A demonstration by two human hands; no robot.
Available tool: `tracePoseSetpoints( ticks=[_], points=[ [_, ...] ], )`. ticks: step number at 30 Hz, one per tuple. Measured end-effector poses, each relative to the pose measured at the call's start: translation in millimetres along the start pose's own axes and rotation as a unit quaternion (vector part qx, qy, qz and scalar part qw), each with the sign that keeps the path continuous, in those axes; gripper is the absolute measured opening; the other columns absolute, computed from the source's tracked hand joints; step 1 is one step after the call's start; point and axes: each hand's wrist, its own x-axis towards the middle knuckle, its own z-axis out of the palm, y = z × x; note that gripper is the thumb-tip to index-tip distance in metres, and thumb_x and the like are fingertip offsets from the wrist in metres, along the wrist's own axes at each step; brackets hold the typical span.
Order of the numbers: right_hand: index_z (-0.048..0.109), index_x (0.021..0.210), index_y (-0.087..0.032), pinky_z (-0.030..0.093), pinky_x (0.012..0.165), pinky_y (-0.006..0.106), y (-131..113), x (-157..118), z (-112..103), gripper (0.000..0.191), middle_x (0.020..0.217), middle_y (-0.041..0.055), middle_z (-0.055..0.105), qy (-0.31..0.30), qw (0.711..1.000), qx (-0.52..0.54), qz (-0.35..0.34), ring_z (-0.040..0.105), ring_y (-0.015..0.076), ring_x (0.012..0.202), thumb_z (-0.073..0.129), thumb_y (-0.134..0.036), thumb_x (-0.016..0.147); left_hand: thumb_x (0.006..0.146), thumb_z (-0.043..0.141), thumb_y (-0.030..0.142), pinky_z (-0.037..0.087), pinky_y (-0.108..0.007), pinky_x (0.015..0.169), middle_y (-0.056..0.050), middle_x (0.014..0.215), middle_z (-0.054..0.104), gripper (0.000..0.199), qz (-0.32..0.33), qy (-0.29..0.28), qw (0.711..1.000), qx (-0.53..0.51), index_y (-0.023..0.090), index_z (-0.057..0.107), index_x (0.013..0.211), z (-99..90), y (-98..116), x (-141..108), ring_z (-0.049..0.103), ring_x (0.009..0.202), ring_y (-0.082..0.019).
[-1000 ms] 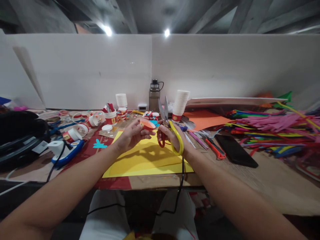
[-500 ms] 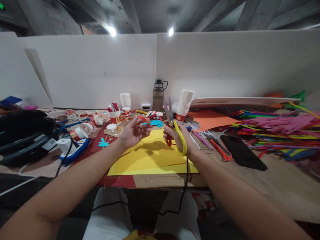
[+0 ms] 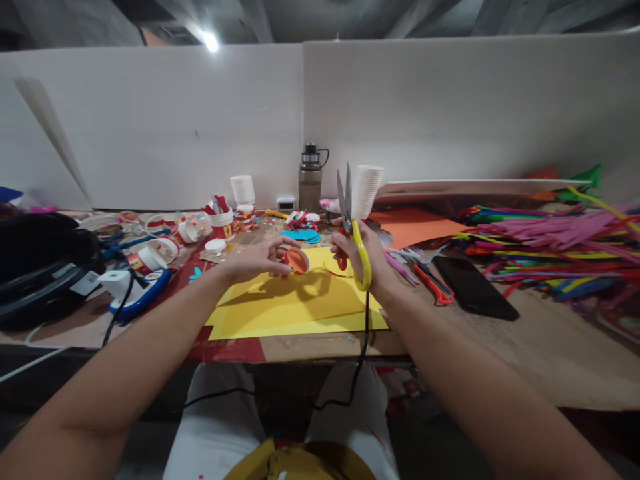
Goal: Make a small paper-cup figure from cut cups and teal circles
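Between its thumb and fingers, my left hand (image 3: pixel 263 259) holds a small round orange-red piece (image 3: pixel 297 261) above the yellow paper (image 3: pixel 280 313). My right hand (image 3: pixel 367 257) is closed around the scissors (image 3: pixel 361 257), which have yellow and red handles. Their blades point upward and stand slightly apart. A thin curved red strip hangs beside my right fingers, and what holds it is unclear. Behind my hands lie turquoise paper circles (image 3: pixel 303 236). The hands are apart, one at each side of the paper.
Behind are a bottle (image 3: pixel 310 183), stacked white cups (image 3: pixel 367 190) and a cup of red pieces (image 3: pixel 221 225). A phone (image 3: pixel 475 288), an orange cutter (image 3: pixel 434 285) and pipe cleaners (image 3: pixel 560 240) lie right. A power strip (image 3: pixel 141 297) and black bag (image 3: pixel 43 273) are left.
My left hand has turned palm down, and the round piece now shows its flat face lower over the paper. The right hand still holds the scissors upright. The camera view has shifted slightly.
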Motion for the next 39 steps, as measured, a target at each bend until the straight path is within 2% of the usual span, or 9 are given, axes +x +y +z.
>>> tracePoseSetpoints(
  ticks=[3, 6, 8, 14, 20, 25, 30, 36, 39],
  points=[
    [0.056, 0.102, -0.018, 0.044, 0.046, 0.022, 2.8, 1.5, -0.8, 0.038, 0.069, -0.0032, 0.055, 0.003, 1.0, 0.008, -0.008, 0.053, 0.0095, 0.054, 0.069, -0.037, 0.072, 0.07, 0.077, 0.03, 0.046, -0.029, 0.082, -0.01, 0.121, 0.063, 0.058, -0.026, -0.036, 0.988, 0.149, 0.022, 0.058, 0.124, -10.8, 0.7, -2.3, 0.062, 0.103, -0.02],
    [0.056, 0.102, -0.018, 0.043, 0.046, 0.021, 1.3, 0.8, 0.8, 0.039, 0.069, -0.0038, 0.054, 0.006, 1.0, 0.02, 0.001, 0.053, 0.009, 0.055, 0.07, -0.037, 0.071, 0.067, 0.079, 0.039, 0.045, -0.029, 0.078, -0.007, 0.11, 0.068, 0.066, -0.065, -0.046, 0.951, 0.3, 0.024, 0.059, 0.128, -21.0, 3.8, -4.6, 0.062, 0.092, -0.02],
    [0.055, 0.101, -0.019, 0.042, 0.046, 0.021, -1.9, -0.1, 1.8, 0.037, 0.069, -0.0039, 0.053, 0.008, 1.0, 0.021, 0.007, 0.052, 0.0088, 0.055, 0.07, -0.037, 0.072, 0.066, 0.079, 0.043, 0.045, -0.028, 0.075, -0.006, 0.103, 0.069, 0.071, -0.076, -0.005, 0.944, 0.322, 0.025, 0.058, 0.131, -26.7, 4.7, -5.1, 0.063, 0.086, -0.019],
    [0.056, 0.097, -0.02, 0.042, 0.044, 0.021, -7.8, 2.3, -0.2, 0.032, 0.067, -0.0033, 0.052, 0.022, 1.0, 0.007, 0.01, 0.051, 0.0091, 0.054, 0.067, -0.037, 0.073, 0.075, 0.071, 0.045, 0.043, -0.028, 0.07, -0.007, 0.089, 0.071, 0.038, 0.031, 0.203, 0.94, 0.273, 0.019, 0.074, 0.102, -23.4, 5.3, 5.1, 0.061, 0.075, -0.018],
    [0.057, 0.1, -0.02, 0.045, 0.047, 0.022, -4.5, 9.0, -8.0, 0.036, 0.069, -0.0033, 0.053, 0.038, 0.999, 0.01, -0.009, 0.052, 0.0087, 0.054, 0.069, -0.038, 0.071, 0.071, 0.075, 0.026, 0.042, -0.029, 0.076, -0.006, 0.084, 0.071, 0.011, 0.112, 0.098, 0.939, 0.31, 0.021, 0.077, 0.081, 22.5, 23.2, 39.2, 0.059, 0.075, -0.019],
    [0.057, 0.102, -0.021, 0.046, 0.049, 0.022, -0.8, 15.0, -15.1, 0.039, 0.071, -0.0038, 0.052, 0.054, 0.998, 0.003, -0.013, 0.053, 0.0089, 0.056, 0.069, -0.04, 0.071, 0.064, 0.077, 0.015, 0.041, -0.03, 0.075, -0.006, 0.084, 0.068, 0.015, 0.135, 0.038, 0.919, 0.367, 0.024, 0.078, 0.076, 60.1, 16.7, 64.7, 0.058, 0.074, -0.021],
    [0.057, 0.103, -0.021, 0.046, 0.048, 0.023, -0.7, 14.9, -16.3, 0.037, 0.069, -0.0031, 0.052, 0.057, 0.998, -0.008, -0.014, 0.053, 0.0099, 0.055, 0.067, -0.039, 0.073, 0.068, 0.066, 0.01, 0.041, -0.028, 0.065, -0.006, 0.076, 0.066, 0.014, 0.134, -0.021, 0.903, 0.408, 0.021, 0.074, 0.071, 74.8, 4.3, 75.7, 0.057, 0.065, -0.018],
    [0.057, 0.1, -0.02, 0.044, 0.046, 0.022, -8.9, 10.9, -17.5, 0.033, 0.069, -0.0024, 0.054, 0.063, 0.998, -0.01, -0.011, 0.052, 0.0097, 0.055, 0.067, -0.036, 0.072, 0.07, 0.068, 0.013, 0.043, -0.029, 0.064, -0.005, 0.069, 0.065, 0.01, 0.188, -0.037, 0.899, 0.393, 0.022, 0.071, 0.066, 69.8, 28.1, 53.8, 0.058, 0.062, -0.017],
    [0.056, 0.099, -0.02, 0.042, 0.045, 0.022, -11.9, 10.2, -16.9, 0.032, 0.068, -0.0022, 0.053, 0.061, 0.998, -0.003, -0.001, 0.052, 0.0098, 0.054, 0.067, -0.035, 0.073, 0.072, 0.074, 0.022, 0.046, -0.028, 0.064, -0.006, 0.072, 0.07, 0.003, 0.155, -0.122, 0.93, 0.309, 0.024, 0.075, 0.072, 71.4, 53.1, 21.3, 0.062, 0.064, -0.018]
  ],
)
